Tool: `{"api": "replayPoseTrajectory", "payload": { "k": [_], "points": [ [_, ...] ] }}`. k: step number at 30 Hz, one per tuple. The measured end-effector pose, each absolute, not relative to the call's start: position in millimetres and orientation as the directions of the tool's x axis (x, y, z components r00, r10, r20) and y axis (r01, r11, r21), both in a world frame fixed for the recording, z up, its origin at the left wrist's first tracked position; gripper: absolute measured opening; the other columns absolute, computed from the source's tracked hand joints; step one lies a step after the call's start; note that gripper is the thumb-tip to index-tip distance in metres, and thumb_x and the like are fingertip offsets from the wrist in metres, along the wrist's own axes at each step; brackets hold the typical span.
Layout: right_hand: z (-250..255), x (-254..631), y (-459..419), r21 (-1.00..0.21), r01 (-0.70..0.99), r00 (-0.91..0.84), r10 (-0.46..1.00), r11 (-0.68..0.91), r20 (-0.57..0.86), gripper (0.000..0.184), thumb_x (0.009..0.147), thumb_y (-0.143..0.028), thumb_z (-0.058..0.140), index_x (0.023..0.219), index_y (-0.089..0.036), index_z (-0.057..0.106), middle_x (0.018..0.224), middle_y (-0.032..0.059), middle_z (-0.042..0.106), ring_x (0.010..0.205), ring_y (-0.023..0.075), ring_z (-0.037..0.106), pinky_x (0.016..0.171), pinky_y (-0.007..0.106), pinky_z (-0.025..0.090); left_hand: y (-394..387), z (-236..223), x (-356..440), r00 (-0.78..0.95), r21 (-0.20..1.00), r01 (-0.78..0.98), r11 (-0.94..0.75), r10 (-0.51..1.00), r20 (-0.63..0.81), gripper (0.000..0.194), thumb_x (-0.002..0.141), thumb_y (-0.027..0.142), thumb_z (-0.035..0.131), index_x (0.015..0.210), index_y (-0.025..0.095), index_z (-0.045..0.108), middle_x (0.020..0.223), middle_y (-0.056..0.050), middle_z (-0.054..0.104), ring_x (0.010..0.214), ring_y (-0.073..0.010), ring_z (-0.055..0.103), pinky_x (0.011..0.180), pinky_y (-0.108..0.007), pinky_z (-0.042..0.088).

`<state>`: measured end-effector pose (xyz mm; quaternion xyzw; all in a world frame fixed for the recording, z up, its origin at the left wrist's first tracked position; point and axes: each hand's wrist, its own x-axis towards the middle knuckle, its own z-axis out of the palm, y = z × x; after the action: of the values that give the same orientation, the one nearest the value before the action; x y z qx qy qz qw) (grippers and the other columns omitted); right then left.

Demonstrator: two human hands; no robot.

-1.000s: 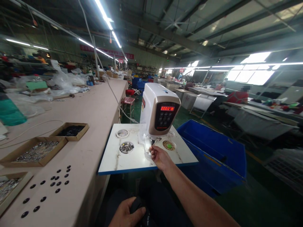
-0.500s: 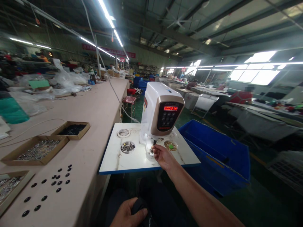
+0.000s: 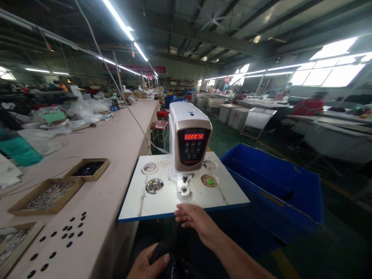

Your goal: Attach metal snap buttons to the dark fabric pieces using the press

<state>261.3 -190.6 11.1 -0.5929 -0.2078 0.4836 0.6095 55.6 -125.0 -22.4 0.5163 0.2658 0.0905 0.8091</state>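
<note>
Some dark cloth is gripped by the left fingers; the right fingers extend loosely.

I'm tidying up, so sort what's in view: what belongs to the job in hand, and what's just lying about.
Likely part of the job:
white machine
dark item, held by the left hand
brass-coloured pieces in the white board

Likely just lying about:
clear plastic on the long table
green object among it
red stool
</note>
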Motion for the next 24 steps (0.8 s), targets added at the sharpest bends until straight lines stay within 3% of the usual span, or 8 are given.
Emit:
{"api": "replayPoseTrajectory", "payload": {
  "k": [3,6,10,14,19,24],
  "points": [
    [12,236,-222,-0.978,-0.023,0.239,0.949,-0.208,-0.207,0.037,0.090,-0.046,0.065,0.116,-0.020,0.074,0.116,0.0076,0.074,0.109,0.0245,0.066,0.095,0.033,0.047,-122,-8,69,0.856,0.910,0.123,0.397,0.421,-0.299,0.045,0.072,0.054,0.080,0.096,0.017,0.072,0.089,-0.004,0.069,0.084,-0.0197,0.060,0.079,-0.029,0.046],
    [16,231,-238,-0.974,0.077,0.262,0.947,-0.211,-0.184,0.041,0.092,-0.042,0.063,0.129,-0.024,0.068,0.124,0.0054,0.071,0.115,0.0254,0.063,0.101,0.034,0.043,-115,3,85,0.880,0.947,0.153,0.283,0.396,-0.260,0.044,0.077,0.052,0.077,0.102,0.016,0.072,0.095,-0.006,0.070,0.091,-0.0220,0.061,0.084,-0.031,0.047],
    [19,249,-238,-0.965,0.184,0.350,0.930,-0.189,-0.116,0.030,0.092,-0.041,0.060,0.108,-0.022,0.076,0.105,0.0039,0.075,0.100,0.0236,0.066,0.088,0.031,0.047,-110,11,107,0.842,0.940,0.239,0.244,0.429,-0.326,0.039,0.072,0.048,0.081,0.086,0.014,0.070,0.083,-0.003,0.068,0.079,-0.0177,0.060,0.073,-0.027,0.045],
    [16,274,-229,-0.959,0.146,0.389,0.906,-0.242,-0.169,0.031,0.088,-0.046,0.064,0.087,-0.016,0.075,0.079,0.0021,0.072,0.074,0.0179,0.062,0.065,0.026,0.043,-104,19,128,0.849,0.868,0.232,0.438,0.344,-0.401,0.038,0.071,0.041,0.083,0.094,0.012,0.071,0.081,-0.006,0.072,0.076,-0.0186,0.065,0.074,-0.029,0.048],
    [11,294,-212,-0.978,-0.074,0.343,0.916,-0.196,-0.209,0.037,0.087,-0.051,0.064,0.101,-0.018,0.074,0.089,0.0029,0.074,0.078,0.0184,0.063,0.070,0.026,0.045,-85,21,151,0.829,0.811,0.235,0.536,0.325,-0.455,0.038,0.071,0.036,0.083,0.098,0.011,0.073,0.080,-0.009,0.075,0.070,-0.0184,0.068,0.071,-0.029,0.051],
    [13,314,-196,-0.982,0.077,0.324,0.935,-0.174,-0.140,0.031,0.089,-0.045,0.062,0.097,-0.019,0.077,0.088,0.0028,0.074,0.082,0.0202,0.064,0.072,0.027,0.045,-69,19,165,0.849,0.810,0.282,0.515,0.259,-0.460,0.038,0.070,0.033,0.083,0.099,0.011,0.072,0.085,-0.010,0.076,0.073,-0.0201,0.070,0.073,-0.030,0.052]
  ]
}}
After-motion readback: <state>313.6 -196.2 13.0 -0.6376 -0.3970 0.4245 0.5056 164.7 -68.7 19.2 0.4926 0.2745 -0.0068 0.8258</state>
